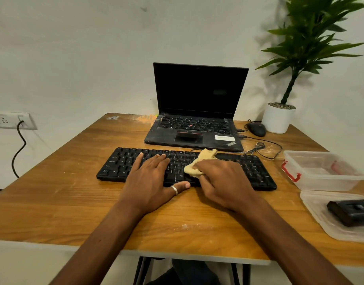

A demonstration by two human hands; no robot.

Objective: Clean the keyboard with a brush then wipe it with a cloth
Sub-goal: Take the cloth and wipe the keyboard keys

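A black keyboard (257, 171) lies across the middle of the wooden table (64, 192). My left hand (150, 182) rests flat on its left half, fingers straight over the keys and thumb at the front edge. My right hand (220, 182) grips a crumpled pale yellow cloth (203, 159) and holds it against the keys just right of the middle. Part of the cloth sticks out beyond my fingers toward the keyboard's back edge. No brush is in view.
An open black laptop (197, 112) stands behind the keyboard, with a mouse (256, 128) and a white potted plant (277, 118) to its right. Cables (263, 150) trail by the keyboard's right end. A clear plastic box (321, 171) and its lid (321, 219) holding a black object (351, 210) sit at the right.
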